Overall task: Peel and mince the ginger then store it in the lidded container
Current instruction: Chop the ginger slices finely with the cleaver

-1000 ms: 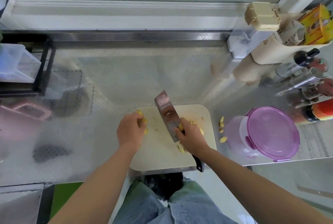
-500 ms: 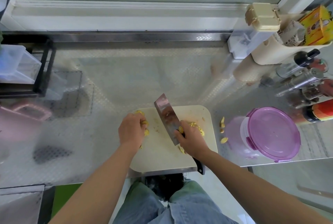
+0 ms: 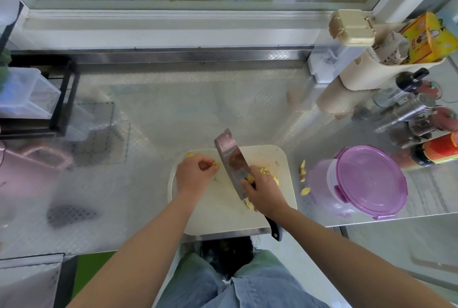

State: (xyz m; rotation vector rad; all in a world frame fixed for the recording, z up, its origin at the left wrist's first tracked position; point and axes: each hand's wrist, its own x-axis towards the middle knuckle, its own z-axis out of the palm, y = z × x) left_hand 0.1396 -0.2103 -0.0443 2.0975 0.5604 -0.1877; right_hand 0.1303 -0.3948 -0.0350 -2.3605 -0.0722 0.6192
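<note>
Resting at centre frame on the white cutting board (image 3: 218, 211), the left hand (image 3: 194, 175) curls its fingers round a small ginger piece (image 3: 216, 164). Just right of it, the right hand (image 3: 264, 194) grips the cleaver (image 3: 229, 156), blade tilted over the board. Minced ginger (image 3: 265, 171) lies beside that hand. Ginger scraps (image 3: 302, 166) dot the steel bench (image 3: 173, 114), near the purple-lidded container (image 3: 369, 178) at right.

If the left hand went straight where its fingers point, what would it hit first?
Likely the cleaver blade, just beyond the ginger piece the left hand pinches; blade height over the cutting board is unclear.
</note>
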